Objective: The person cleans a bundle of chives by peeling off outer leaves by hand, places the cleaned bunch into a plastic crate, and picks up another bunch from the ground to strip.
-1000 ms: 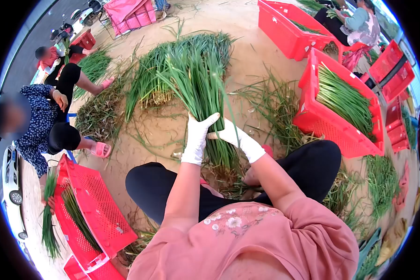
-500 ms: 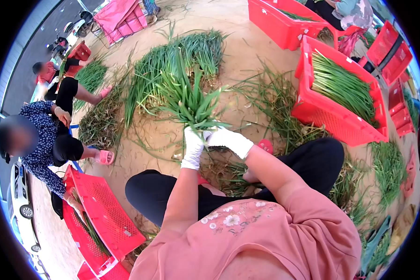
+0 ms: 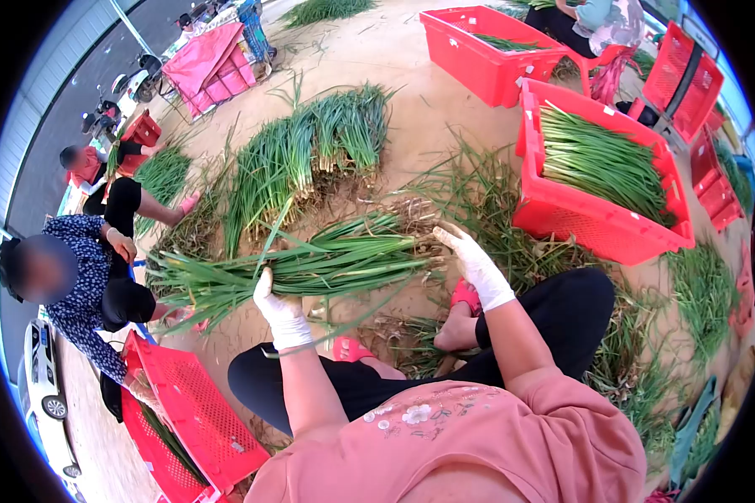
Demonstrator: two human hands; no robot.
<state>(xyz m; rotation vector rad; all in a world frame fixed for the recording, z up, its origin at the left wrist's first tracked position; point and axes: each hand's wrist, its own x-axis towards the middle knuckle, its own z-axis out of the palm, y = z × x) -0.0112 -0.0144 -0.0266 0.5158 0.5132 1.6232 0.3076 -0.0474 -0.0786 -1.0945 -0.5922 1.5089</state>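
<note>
A bunch of chives [image 3: 344, 258] lies sideways in front of me, its long green leaves to the left and its pale, rooted ends to the right. My left hand [image 3: 278, 308], in a white glove, grips the bunch from the near side at its leafy half, thumb up against the leaves. At the root end, my gloved right hand [image 3: 470, 253] has its fingers stretched out and apart, fingertips right at the roots. Beyond the bunch, a row of more chives [image 3: 310, 151] rests on the sandy ground, roots toward me.
A red crate [image 3: 596, 226] at right holds trimmed green stalks; another red crate [image 3: 486, 63] stands behind it. Leaf litter [image 3: 528, 243] covers ground near my right knee. At left, a person in a patterned shirt [image 3: 80, 260] reaches into a red crate [image 3: 201, 402]. Others sit farther off.
The bunch has swung from upright, leaves pointing away, to lying sideways with leaves to the left. My hands have moved apart, left hand leftward and right hand rightward to the roots.
</note>
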